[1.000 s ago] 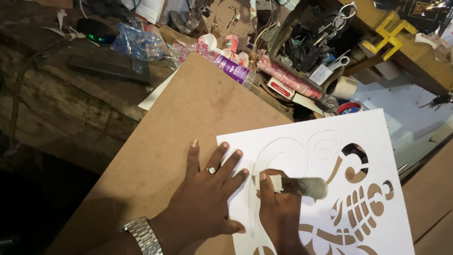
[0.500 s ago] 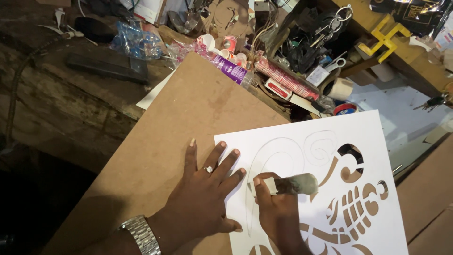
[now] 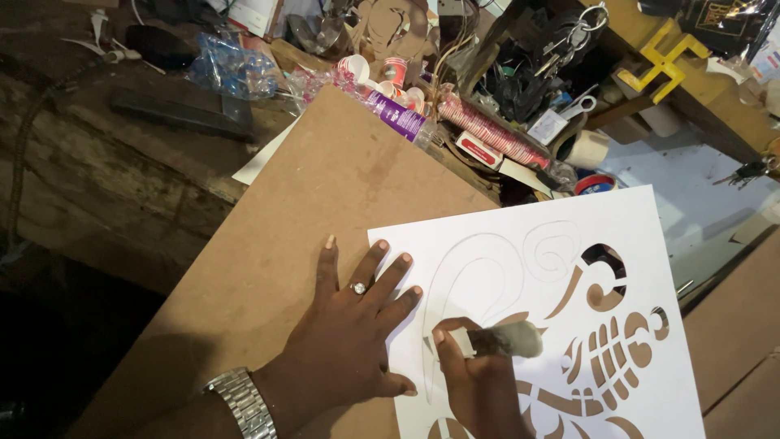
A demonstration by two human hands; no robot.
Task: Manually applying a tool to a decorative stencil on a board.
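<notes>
A white paper stencil (image 3: pixel 626 244) with curved cut-out shapes lies on a brown board (image 3: pixel 325 187). My left hand (image 3: pixel 349 341) is spread flat, fingers apart, pressing the stencil's left edge and the board; it wears a ring and a metal wristwatch (image 3: pixel 240 398). My right hand (image 3: pixel 479 382) grips a small grey-tipped dabbing tool (image 3: pixel 508 340) and holds it against the stencil near the middle cut-outs.
The back of the bench is cluttered: a purple-capped tube (image 3: pixel 394 114), a long red and white patterned roll (image 3: pixel 491 130), small cups (image 3: pixel 357 69), a plastic bag (image 3: pixel 231 69), a dark bar (image 3: pixel 183 114), a yellow bracket (image 3: pixel 662 53), keys (image 3: pixel 743 172). Dark drop at left.
My right hand with the dabbing tool has shifted slightly along the stencil. My left hand stays pressed flat in the same place.
</notes>
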